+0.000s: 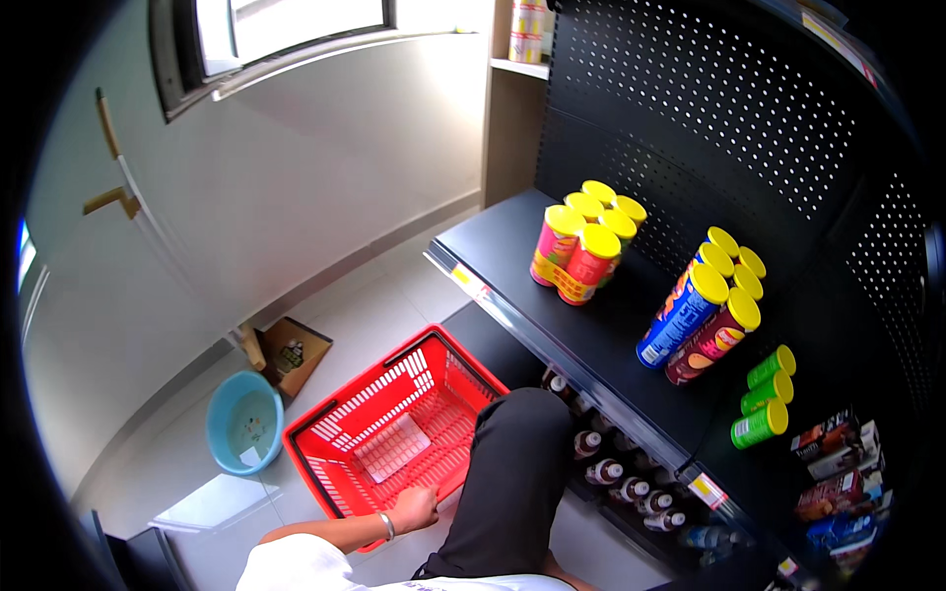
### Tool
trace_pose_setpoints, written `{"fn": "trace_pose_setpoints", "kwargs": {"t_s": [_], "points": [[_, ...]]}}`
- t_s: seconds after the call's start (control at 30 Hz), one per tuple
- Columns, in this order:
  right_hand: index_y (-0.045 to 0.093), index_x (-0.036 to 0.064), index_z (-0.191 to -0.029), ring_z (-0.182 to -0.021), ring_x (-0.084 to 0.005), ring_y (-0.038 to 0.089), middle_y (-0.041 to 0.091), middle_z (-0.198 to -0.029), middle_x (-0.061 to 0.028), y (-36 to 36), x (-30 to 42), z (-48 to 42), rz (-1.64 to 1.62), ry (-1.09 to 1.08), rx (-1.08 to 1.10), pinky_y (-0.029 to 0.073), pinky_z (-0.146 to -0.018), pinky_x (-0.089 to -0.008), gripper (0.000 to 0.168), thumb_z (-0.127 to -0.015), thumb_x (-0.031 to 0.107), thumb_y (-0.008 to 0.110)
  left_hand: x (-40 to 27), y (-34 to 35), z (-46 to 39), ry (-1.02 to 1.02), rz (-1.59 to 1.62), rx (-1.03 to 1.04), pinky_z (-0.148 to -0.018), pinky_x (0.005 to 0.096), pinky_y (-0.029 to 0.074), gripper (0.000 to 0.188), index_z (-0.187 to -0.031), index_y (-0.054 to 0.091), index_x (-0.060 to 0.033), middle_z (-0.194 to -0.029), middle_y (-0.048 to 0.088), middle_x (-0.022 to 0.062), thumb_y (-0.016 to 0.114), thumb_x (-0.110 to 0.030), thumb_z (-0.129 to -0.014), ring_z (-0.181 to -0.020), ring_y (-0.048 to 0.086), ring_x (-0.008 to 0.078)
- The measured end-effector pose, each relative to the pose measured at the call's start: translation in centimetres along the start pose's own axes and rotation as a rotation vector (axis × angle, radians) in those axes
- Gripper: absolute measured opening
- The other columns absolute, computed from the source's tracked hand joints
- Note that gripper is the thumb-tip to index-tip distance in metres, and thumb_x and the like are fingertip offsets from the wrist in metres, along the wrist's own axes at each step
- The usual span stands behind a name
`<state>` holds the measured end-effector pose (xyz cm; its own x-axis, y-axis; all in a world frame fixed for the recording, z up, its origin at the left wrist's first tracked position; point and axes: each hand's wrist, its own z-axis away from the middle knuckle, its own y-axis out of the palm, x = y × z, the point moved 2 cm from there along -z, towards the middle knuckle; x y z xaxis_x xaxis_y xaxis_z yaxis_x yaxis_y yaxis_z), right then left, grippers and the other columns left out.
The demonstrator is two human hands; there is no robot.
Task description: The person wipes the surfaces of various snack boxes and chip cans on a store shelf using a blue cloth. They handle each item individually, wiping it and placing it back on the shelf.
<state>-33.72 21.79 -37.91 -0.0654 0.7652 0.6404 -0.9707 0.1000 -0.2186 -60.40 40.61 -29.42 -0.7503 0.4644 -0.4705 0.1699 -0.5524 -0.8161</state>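
Note:
My left hand (414, 510), a metal bangle at its wrist, is closed on the near rim of a red plastic shopping basket (347, 421). The basket stands on the floor to the left of my bent knee, beside the shelving. On its slatted bottom lies a pale sheet printed with a pink grid (392, 447). My right hand is out of view; only a bit of forearm shows at the bottom edge. Ahead to the right, a black metal shelf (510, 273) bears a banded pack of Lay's chip canisters (576, 251) and a group of blue and maroon canisters (684, 318).
Several green canisters (761, 402) and boxed snacks (839, 465) stand farther right. Dark bottles (606, 471) fill the lower shelf. Left of the basket are a light-blue basin (244, 421) and a cardboard box (299, 354) by the wall. Black perforated panels (687, 96) back the shelf.

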Motion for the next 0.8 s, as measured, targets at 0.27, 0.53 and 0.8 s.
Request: {"fn": "trace_pose_setpoints", "kwargs": {"t_s": [0.27, 0.53, 0.8], "points": [[0.062, 0.0, -0.128, -0.118, -0.0331, 0.062, 0.065, -0.128, -0.0245, 2.3, -3.7, 4.9, -0.167, 0.184, -0.074, 0.045, -0.103, -0.0433, 0.04, -0.1, 0.026, 0.051, -0.7, -0.3, 0.6, -0.034, 0.062, -0.006, -0.063, 0.0513, 0.055, 0.022, -0.091, 0.059, -0.0022, -0.07, 0.067, 0.0204, 0.068, -0.013, -0.075, -0.069, 0.069, 0.0402], [0.063, -0.001, -0.127, -0.12, -0.0321, 0.062, 0.064, -0.129, -0.0246, 2.7, -3.3, 5.5, -0.217, 0.251, -0.099, 0.044, -0.105, -0.0426, 0.041, -0.1, 0.027, 0.051, -0.8, -0.9, 0.9, -0.068, 0.062, -0.044, -0.065, 0.051, 0.055, 0.021, -0.091, 0.059, -0.0011, -0.071, 0.067, 0.0207, 0.067, -0.01, -0.073, -0.07, 0.069, 0.0401], [0.065, -0.002, -0.125, -0.122, -0.0312, 0.061, 0.064, -0.131, -0.0248, 1.1, -0.6, 2.4, -0.2, 0.17, -0.106, 0.043, -0.106, -0.0419, 0.041, -0.101, 0.027, 0.05, -0.2, 1.0, -0.4, -0.11, -0.084, -0.075, -0.065, 0.0502, 0.056, 0.027, -0.096, 0.064, -0.0012, -0.068, 0.067, 0.022, 0.068, -0.007, -0.07, -0.067, 0.069, 0.0404]]}}
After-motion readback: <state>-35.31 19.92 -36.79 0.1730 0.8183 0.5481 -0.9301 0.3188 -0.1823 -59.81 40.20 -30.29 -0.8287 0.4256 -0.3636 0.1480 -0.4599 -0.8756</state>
